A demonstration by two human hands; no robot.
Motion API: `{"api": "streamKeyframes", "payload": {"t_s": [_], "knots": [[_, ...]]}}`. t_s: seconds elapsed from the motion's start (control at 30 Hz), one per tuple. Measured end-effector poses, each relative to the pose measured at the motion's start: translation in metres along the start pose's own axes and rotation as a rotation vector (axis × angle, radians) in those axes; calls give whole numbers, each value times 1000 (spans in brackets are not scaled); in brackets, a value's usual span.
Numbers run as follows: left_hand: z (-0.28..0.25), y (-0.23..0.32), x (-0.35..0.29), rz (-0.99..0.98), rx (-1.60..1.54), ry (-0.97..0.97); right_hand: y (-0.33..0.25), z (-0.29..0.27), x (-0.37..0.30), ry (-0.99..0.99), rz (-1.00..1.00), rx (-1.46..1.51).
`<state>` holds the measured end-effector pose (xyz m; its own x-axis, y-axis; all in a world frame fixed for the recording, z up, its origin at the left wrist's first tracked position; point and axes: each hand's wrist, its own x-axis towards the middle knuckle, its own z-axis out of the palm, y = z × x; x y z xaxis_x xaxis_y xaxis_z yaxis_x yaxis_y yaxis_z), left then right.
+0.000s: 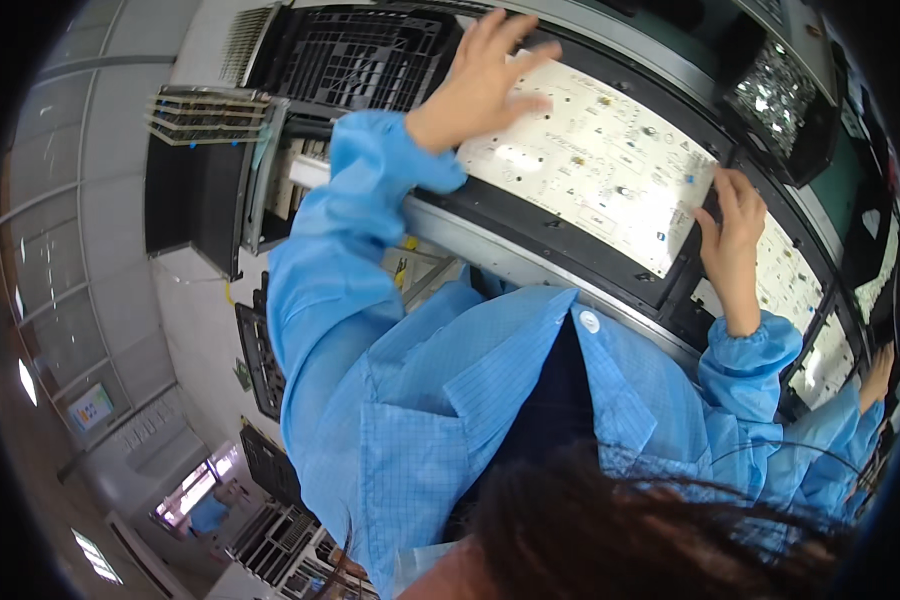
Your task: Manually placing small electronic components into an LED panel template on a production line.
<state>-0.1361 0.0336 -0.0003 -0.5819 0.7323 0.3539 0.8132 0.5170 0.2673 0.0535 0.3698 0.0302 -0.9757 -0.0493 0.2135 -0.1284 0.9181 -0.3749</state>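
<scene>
A white printed circuit board [595,170] with small parts on it lies in a black carrier frame [530,210] in front of me. Over the board's left end hovers my left hand [485,90], slightly blurred, its fingers spread and nothing in them. My right hand [736,225] is at the board's right edge, thumb and fingers apart and gently bent. Its fingertips touch or nearly touch the edge; exact contact cannot be made out. Beyond that hand, another white board [785,265] sits in a similar black frame.
A metal rail [530,250] runs along my side of the frame. At the far right stands a black bin [780,100] of small shiny parts. To the left are a black slotted tray [355,60] and stacked boards [210,115]. A co-worker's hand [877,375] shows at the right rim.
</scene>
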Motion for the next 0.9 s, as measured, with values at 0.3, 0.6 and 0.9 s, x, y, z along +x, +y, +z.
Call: {"api": "streamKeyframes", "payload": {"t_s": [0.3, 0.6, 0.9], "knots": [[-16, 45, -25, 23, 76, -335, -15, -6, -4, -111, -124, -99], [14, -21, 42, -197, -25, 57, 38, 10, 55, 23, -101, -494], [3, -42, 32, 46, -82, -59, 6, 30, 80, -200, 184, -598]]}}
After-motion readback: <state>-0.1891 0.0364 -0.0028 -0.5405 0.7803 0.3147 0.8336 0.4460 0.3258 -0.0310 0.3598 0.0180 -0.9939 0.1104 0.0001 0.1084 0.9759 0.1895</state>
